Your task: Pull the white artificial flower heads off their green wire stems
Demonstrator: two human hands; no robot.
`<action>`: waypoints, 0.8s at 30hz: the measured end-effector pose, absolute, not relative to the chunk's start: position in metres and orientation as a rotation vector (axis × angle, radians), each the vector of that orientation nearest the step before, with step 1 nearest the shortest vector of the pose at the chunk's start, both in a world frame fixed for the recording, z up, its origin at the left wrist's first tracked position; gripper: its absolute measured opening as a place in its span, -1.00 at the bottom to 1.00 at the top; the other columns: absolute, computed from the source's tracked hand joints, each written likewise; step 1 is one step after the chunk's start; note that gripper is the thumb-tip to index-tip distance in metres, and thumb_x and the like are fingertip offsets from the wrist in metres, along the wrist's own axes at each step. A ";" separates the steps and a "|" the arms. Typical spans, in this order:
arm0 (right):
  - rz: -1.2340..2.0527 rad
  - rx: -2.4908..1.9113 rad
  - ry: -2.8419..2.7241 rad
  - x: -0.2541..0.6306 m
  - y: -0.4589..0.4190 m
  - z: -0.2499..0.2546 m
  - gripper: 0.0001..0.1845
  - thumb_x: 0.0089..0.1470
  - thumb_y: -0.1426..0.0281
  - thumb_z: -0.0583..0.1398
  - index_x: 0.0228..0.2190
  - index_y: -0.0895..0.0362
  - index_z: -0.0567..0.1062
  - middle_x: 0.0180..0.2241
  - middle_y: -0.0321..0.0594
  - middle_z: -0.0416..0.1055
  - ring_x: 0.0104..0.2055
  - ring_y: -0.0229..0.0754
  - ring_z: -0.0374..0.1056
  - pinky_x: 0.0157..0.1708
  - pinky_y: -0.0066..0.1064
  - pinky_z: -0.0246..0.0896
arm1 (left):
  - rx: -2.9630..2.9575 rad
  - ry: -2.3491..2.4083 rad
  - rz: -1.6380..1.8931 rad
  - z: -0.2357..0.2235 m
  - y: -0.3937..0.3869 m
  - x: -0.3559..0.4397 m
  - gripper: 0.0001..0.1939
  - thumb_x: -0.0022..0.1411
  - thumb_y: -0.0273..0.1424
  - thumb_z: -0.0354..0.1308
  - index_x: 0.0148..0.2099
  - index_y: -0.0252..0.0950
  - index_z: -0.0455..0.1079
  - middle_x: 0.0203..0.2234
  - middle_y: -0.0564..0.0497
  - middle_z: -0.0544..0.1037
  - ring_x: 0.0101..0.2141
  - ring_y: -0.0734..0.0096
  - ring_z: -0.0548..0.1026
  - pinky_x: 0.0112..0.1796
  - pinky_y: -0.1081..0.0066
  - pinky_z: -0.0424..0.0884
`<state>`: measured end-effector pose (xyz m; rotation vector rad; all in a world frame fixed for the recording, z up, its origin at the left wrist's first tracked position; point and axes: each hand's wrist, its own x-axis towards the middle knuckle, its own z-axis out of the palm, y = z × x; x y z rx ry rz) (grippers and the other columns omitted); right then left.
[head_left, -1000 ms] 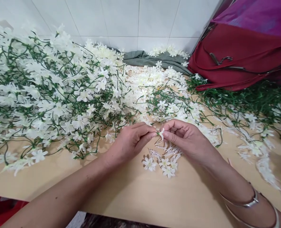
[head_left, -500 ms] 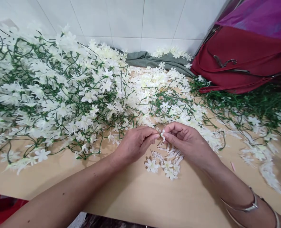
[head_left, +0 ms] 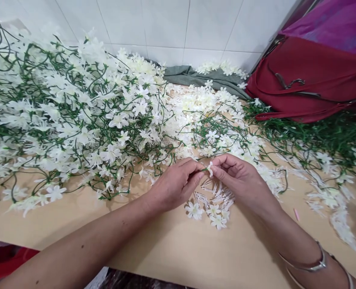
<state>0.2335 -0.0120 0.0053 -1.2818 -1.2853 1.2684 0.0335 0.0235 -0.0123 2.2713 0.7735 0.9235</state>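
Between my two hands is a small white artificial flower (head_left: 209, 169) with a short green stem. My left hand (head_left: 178, 182) pinches the green stem end between thumb and forefinger. On the other side, my right hand (head_left: 236, 176) is closed on the white petals with thumb and fingertips. Below the hands lies a small bunch of white stamens (head_left: 221, 194), partly covered by my right hand. A few loose white blossoms (head_left: 193, 210) rest on the table (head_left: 166, 249) in front of them.
A high heap of white flowers on green stems (head_left: 84, 112) fills the left. Loose petals (head_left: 199, 100) spread behind my hands. A red bag (head_left: 310, 76) sits at the back right over green stems (head_left: 325, 130). A grey cloth (head_left: 196, 76) lies along the tiled wall (head_left: 166, 28).
The view has shifted slightly, so everything sits a little further right. Both hands keep their pinch on the flower, which has turned slightly between the fingertips.
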 end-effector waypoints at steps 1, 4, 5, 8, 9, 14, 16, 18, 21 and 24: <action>1.276 -1.278 -1.287 0.235 -0.012 0.005 -0.69 0.11 0.13 0.39 -0.33 0.10 0.52 -0.49 -0.35 0.36 -0.46 -0.31 0.22 -0.46 -0.47 0.14 | 2.271 0.768 0.926 -0.013 0.023 0.034 -0.83 0.48 -0.44 0.06 -0.16 -0.32 0.46 -0.38 0.00 0.53 -0.33 0.39 0.48 -0.28 0.43 0.39; 1.302 -1.279 -1.284 0.237 -0.011 0.006 -0.69 0.11 0.13 0.39 -0.31 0.10 0.54 -0.49 -0.35 0.37 -0.45 -0.29 0.23 -0.45 -0.46 0.15 | 2.230 0.779 0.937 -0.015 0.023 0.033 -0.83 0.48 -0.44 0.07 -0.19 -0.30 0.46 -0.39 0.01 0.56 -0.34 0.41 0.50 -0.28 0.43 0.40; 1.305 -1.282 -1.292 0.237 -0.012 0.007 -0.70 0.12 0.13 0.39 -0.31 0.09 0.54 -0.48 -0.34 0.37 -0.45 -0.28 0.24 -0.44 -0.45 0.16 | 2.208 0.792 0.939 -0.014 0.023 0.033 -0.83 0.47 -0.44 0.08 -0.21 -0.30 0.45 -0.41 0.03 0.55 -0.36 0.42 0.50 -0.29 0.45 0.39; 1.284 -1.285 -1.342 0.235 -0.012 0.008 -0.70 0.13 0.13 0.38 -0.36 0.09 0.52 -0.49 -0.36 0.33 -0.46 -0.30 0.20 -0.45 -0.46 0.14 | 2.169 0.809 0.947 -0.013 0.023 0.033 -0.80 0.47 -0.45 0.09 -0.27 -0.30 0.43 -0.48 0.08 0.53 -0.42 0.48 0.50 -0.33 0.48 0.37; 1.275 -1.284 -1.356 0.235 -0.012 0.009 -0.69 0.13 0.13 0.38 -0.38 0.10 0.51 -0.49 -0.36 0.31 -0.46 -0.30 0.19 -0.45 -0.46 0.13 | 2.173 0.806 0.948 -0.013 0.024 0.033 -0.79 0.47 -0.45 0.09 -0.28 -0.30 0.43 -0.49 0.09 0.52 -0.43 0.49 0.49 -0.33 0.49 0.37; 1.272 -1.312 -1.368 0.231 -0.013 0.012 -0.64 0.12 0.08 0.37 -0.41 0.10 0.49 -0.52 -0.36 0.29 -0.48 -0.30 0.17 -0.48 -0.46 0.12 | 2.253 0.798 0.933 -0.012 0.025 0.032 -0.74 0.47 -0.45 0.09 -0.34 -0.29 0.42 -0.54 0.11 0.49 -0.45 0.50 0.46 -0.35 0.50 0.34; 1.273 -1.324 -1.377 0.231 -0.014 0.013 -0.63 0.13 0.07 0.37 -0.42 0.10 0.49 -0.53 -0.35 0.30 -0.48 -0.29 0.18 -0.48 -0.46 0.12 | 2.258 0.800 0.920 -0.011 0.026 0.032 -0.71 0.46 -0.45 0.09 -0.38 -0.29 0.40 -0.56 0.12 0.46 -0.47 0.50 0.44 -0.37 0.50 0.33; 1.266 -1.330 -1.383 0.230 -0.014 0.013 -0.63 0.13 0.07 0.37 -0.42 0.10 0.48 -0.53 -0.35 0.29 -0.48 -0.29 0.18 -0.48 -0.45 0.12 | 2.249 0.799 0.912 -0.011 0.025 0.032 -0.69 0.47 -0.45 0.08 -0.40 -0.29 0.40 -0.57 0.12 0.47 -0.47 0.51 0.45 -0.37 0.51 0.33; 1.256 -1.334 -1.388 0.230 -0.014 0.011 -0.64 0.13 0.08 0.37 -0.42 0.10 0.48 -0.52 -0.36 0.29 -0.48 -0.29 0.17 -0.48 -0.45 0.11 | 2.230 0.801 0.908 -0.010 0.024 0.031 -0.69 0.47 -0.44 0.08 -0.38 -0.29 0.43 -0.55 0.11 0.52 -0.46 0.51 0.48 -0.35 0.50 0.35; 1.255 -1.335 -1.392 0.231 -0.014 0.010 -0.66 0.15 0.10 0.35 -0.40 0.09 0.49 -0.52 -0.36 0.28 -0.47 -0.29 0.16 -0.47 -0.45 0.10 | 2.225 0.816 0.898 -0.010 0.023 0.031 -0.68 0.48 -0.42 0.06 -0.38 -0.28 0.44 -0.52 0.10 0.56 -0.44 0.50 0.51 -0.34 0.50 0.37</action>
